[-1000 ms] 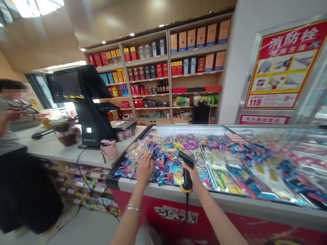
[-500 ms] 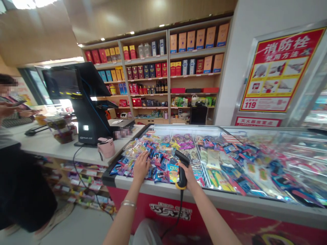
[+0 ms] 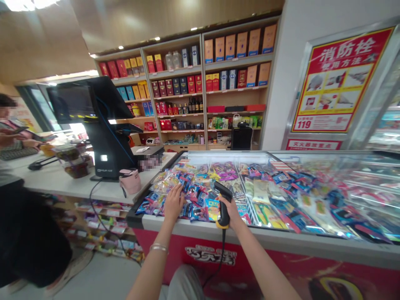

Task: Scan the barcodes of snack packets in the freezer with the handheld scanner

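Note:
My right hand (image 3: 231, 210) is wrapped round the grip of a black and yellow barcode scanner (image 3: 223, 214). The scanner's head tilts up and left over the chest freezer (image 3: 250, 236), and its cord hangs down the red front. Fingers stretched out, my left hand (image 3: 174, 203) lies at the freezer's left end, over ice cream packs (image 3: 196, 196) in blue and clear wrappers. I cannot tell whether it touches the packs or a glass cover. Nothing shows in its grasp.
Left of the freezer, a white counter (image 3: 103, 191) carries a black checkout terminal (image 3: 108, 160), a pink cup holder (image 3: 130, 182) and stacked tubs (image 3: 75, 162). A person (image 3: 23, 216) stands at far left. Shelves of boxes (image 3: 178, 86) line the back wall.
The view has shifted very slightly. Both hands keep practically the same places, and the scanner stays in my right hand.

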A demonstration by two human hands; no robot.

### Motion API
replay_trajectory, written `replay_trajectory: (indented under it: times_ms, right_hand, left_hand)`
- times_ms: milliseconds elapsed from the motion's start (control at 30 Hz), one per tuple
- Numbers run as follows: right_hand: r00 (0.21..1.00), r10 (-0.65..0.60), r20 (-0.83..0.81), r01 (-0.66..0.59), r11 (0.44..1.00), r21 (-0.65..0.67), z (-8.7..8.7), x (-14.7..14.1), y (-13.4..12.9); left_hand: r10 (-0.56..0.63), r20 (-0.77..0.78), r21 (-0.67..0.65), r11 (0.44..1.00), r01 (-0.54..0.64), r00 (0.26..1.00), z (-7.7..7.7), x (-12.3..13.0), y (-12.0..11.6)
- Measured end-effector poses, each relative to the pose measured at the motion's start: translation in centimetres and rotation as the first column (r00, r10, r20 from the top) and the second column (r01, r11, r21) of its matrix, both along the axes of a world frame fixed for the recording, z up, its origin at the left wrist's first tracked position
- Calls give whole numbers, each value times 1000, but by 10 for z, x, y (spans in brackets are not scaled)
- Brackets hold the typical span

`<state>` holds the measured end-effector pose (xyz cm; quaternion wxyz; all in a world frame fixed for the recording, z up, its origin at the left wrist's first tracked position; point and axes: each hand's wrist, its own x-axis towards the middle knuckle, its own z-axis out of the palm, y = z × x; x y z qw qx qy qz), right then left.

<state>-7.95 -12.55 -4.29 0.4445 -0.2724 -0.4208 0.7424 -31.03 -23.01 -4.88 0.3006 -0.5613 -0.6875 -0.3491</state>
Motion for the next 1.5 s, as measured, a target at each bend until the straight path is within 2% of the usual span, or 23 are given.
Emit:
replay_trajectory:
  times_ms: [133, 233, 333, 433, 500, 533, 633, 733, 800, 867, 1000, 1100, 1300, 1400, 1500]
  right_hand:
    - [999, -41, -28, 40, 999, -21, 5, 2, -1]
    - [996, -73, -49, 71, 997, -35, 13, 16, 2]
    - [991, -123, -54, 122, 992, -12, 22, 47, 12]
    - [974, -219, -53, 221, 975, 27, 32, 90, 27]
    - [958, -286, -33, 287, 957, 44, 37, 123, 37]
    - [948, -319, -19, 319, 946, 50, 40, 140, 42]
    - [912, -409, 14, 407, 911, 68, 45, 190, 53]
    - [867, -498, 31, 495, 866, 74, 46, 234, 60]
    - [823, -566, 46, 563, 824, 64, 44, 259, 63]
    - [792, -607, 65, 604, 795, 58, 40, 281, 66]
    - [773, -632, 54, 629, 775, 54, 29, 307, 68]
    - [777, -625, 76, 625, 780, 37, 24, 315, 66]
    - [765, -638, 87, 640, 768, 4, 19, 317, 67]
    - [758, -645, 98, 649, 760, -14, 14, 317, 68]
    - [750, -654, 95, 658, 753, -14, 8, 316, 68]
  left_hand:
    - [-2, 13, -4, 1000, 2, 1000, 1, -1, 1]
    - [-8, 27, -12, 1000, 8, 1000, 1, -1, -1]
    - [-7, 38, -2, 1000, 7, 999, 6, 2, 1]
    - [105, 78, 113, 987, -113, 991, 19, 22, 14]
    - [161, 131, 192, 964, -185, 978, 31, 49, 32]
    - [153, 153, 206, 961, -183, 976, 37, 67, 43]
    - [-35, 154, 126, 992, 16, 987, 51, 134, 82]
    - [-244, 162, 15, 970, 245, 956, 56, 207, 119]
    - [-352, 183, -75, 926, 371, 918, 53, 251, 138]
    - [-408, 234, -219, 862, 456, 883, 48, 287, 151]
    - [-319, 356, -535, 701, 472, 878, 36, 331, 167]
    - [-295, 345, -640, 621, 453, 891, 29, 345, 174]
    - [-325, 336, -696, 547, 465, 884, 24, 353, 176]
    - [-311, 390, -679, 539, 499, 867, 26, 348, 179]
    - [-315, 480, -612, 549, 570, 819, 28, 327, 192]
